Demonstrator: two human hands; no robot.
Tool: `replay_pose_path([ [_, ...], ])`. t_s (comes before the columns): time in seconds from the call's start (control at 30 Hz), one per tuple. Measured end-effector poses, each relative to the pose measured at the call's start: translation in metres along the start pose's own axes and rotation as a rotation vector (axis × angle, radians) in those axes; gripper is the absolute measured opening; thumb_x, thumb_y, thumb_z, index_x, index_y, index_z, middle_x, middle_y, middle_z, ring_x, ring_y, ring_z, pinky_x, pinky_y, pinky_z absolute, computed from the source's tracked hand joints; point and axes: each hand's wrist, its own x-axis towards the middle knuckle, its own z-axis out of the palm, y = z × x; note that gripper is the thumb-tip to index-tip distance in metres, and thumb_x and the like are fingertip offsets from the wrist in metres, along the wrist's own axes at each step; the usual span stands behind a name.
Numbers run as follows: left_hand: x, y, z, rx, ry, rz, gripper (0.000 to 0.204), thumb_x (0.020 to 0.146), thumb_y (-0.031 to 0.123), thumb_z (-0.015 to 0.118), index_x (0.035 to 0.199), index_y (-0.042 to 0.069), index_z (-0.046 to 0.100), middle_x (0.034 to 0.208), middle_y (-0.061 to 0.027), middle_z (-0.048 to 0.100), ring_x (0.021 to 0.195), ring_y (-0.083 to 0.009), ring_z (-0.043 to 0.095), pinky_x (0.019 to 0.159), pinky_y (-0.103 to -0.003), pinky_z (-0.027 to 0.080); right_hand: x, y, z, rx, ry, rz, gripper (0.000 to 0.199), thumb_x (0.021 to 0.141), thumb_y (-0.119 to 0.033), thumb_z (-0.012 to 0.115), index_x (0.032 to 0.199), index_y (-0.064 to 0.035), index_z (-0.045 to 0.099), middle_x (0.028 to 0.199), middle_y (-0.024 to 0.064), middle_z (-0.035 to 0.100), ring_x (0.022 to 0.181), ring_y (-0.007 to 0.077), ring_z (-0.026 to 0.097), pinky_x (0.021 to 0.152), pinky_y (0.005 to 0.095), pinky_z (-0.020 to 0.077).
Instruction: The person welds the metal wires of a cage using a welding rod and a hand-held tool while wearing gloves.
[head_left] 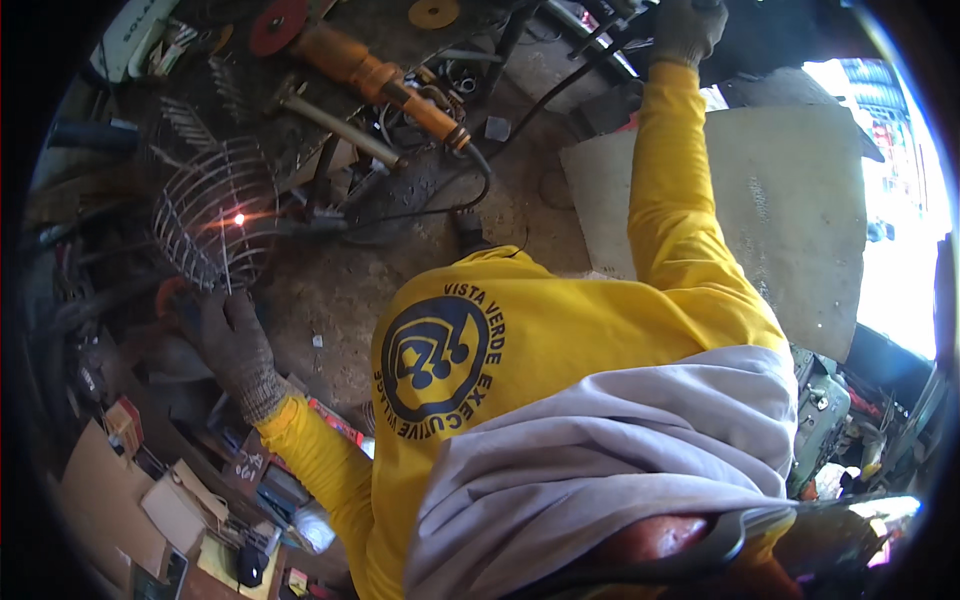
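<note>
My left hand (236, 345), in a grey knit glove, is at the lower end of a round cage of bent metal rods (180, 215). Its fingers are closed on a thin rod there. A small orange-white spot (239, 218) glows on the cage's rods. Far off at the upper right, my right hand (690, 32), also gloved, is closed around something dark that the frame's edge mostly hides. A black cable (565, 88) runs up toward that side. Beyond the cage lie a hammer (340, 128) and an orange angle grinder (375, 80) with a red disc.
A large pale metal sheet (780, 210) leans on the right, beneath my right arm. The grinder's cord (440, 208) loops over the floor. Cardboard (110, 490) and boxes crowd the lower left. A yellowish disc (433, 12) lies at the top.
</note>
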Motion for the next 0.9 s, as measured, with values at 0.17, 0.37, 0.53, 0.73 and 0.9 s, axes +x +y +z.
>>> replay_pose_path([
  [0.17, -0.006, 0.001, -0.009, 0.0, 0.052, 0.046, 0.025, 0.093, 0.023, 0.065, 0.109, 0.003, 0.07, 0.096, -0.0159, 0.072, 0.089, -0.0313, 0.068, 0.081, -0.038, 0.052, 0.022, 0.054, 0.048, -0.387, 0.187, -0.134, 0.049, 0.089, -0.03, 0.071, 0.123, 0.0028, 0.06, 0.111, 0.0193, 0.068, 0.098, 0.0314, 0.068, 0.086, 0.0365, 0.0541],
  [0.37, -0.007, 0.017, -0.013, 0.219, 0.127, 0.062, 0.028, 0.091, 0.031, 0.067, 0.101, 0.004, 0.07, 0.096, -0.0182, 0.071, 0.092, -0.0344, 0.07, 0.081, -0.039, 0.054, 0.006, 0.057, 0.072, -0.352, 0.131, -0.137, 0.05, 0.088, -0.028, 0.072, 0.125, 0.0027, 0.059, 0.114, 0.0205, 0.067, 0.101, 0.0327, 0.067, 0.088, 0.0376, 0.0534],
  [0.53, -0.011, 0.013, -0.013, 0.151, 0.071, 0.039, 0.031, 0.091, 0.033, 0.069, 0.106, 0.006, 0.071, 0.098, -0.0158, 0.072, 0.092, -0.0327, 0.07, 0.082, -0.04, 0.054, -0.013, 0.038, 0.066, -0.27, 0.083, -0.243, 0.051, 0.087, -0.027, 0.073, 0.126, 0.0027, 0.059, 0.116, 0.0215, 0.066, 0.104, 0.0338, 0.066, 0.09, 0.0386, 0.0528],
  [0.73, -0.008, 0.013, -0.011, 0.181, 0.056, 0.021, 0.035, 0.091, 0.035, 0.07, 0.109, 0.005, 0.071, 0.098, -0.0141, 0.073, 0.092, -0.0311, 0.07, 0.084, -0.04, 0.053, -0.085, -0.037, 0.034, -0.016, -0.047, -0.527, 0.053, 0.086, -0.026, 0.074, 0.128, 0.0026, 0.058, 0.119, 0.0227, 0.065, 0.108, 0.0351, 0.065, 0.093, 0.0397, 0.0521],
  [0.9, -0.001, 0.014, -0.01, 0.219, 0.035, 0.068, 0.036, 0.091, 0.036, 0.069, 0.11, 0.005, 0.071, 0.099, -0.0144, 0.073, 0.093, -0.032, 0.07, 0.085, -0.041, 0.053, -0.227, -0.12, 0.028, 0.292, -0.7, -0.64, 0.054, 0.086, -0.024, 0.075, 0.129, 0.0025, 0.058, 0.122, 0.0237, 0.065, 0.111, 0.0362, 0.065, 0.095, 0.0407, 0.0515],
])
